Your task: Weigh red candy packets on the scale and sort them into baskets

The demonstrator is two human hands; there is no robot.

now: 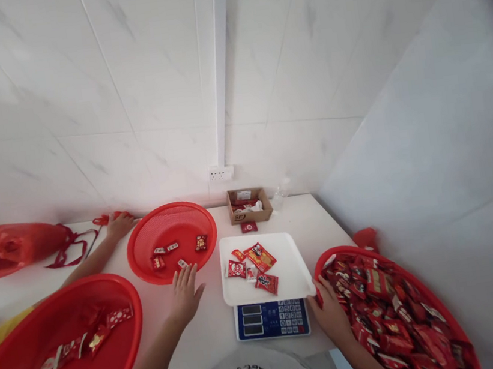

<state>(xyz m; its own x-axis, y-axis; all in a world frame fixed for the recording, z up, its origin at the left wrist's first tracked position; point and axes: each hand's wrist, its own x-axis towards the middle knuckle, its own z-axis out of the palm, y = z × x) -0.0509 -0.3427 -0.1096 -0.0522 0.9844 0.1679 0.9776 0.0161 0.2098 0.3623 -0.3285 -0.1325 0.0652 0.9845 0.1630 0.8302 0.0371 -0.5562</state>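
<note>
My left hand (187, 293) has its fingers apart and holds nothing. Its fingertips are at the near rim of a round red basket (208, 217), which has several small wrapped packets (200, 242) in it. My right hand (329, 311) grips the left rim of a large red basket (445, 309) heaped with red snack packets (384, 281), close to the corner of a white tray (291, 251). Several red packets (260, 257) rest on that tray, which sits on a digital scale (271, 320) with a blue keypad.
Another red basket (134, 308) with a few packets stands at left. Beyond it, a co-worker's hand (120, 225) touches something red by the wall. A red plastic bag (13, 245) lies far left. At the back are a cardboard box (250, 214), a lone packet (249, 227) and a clear bottle (280, 195).
</note>
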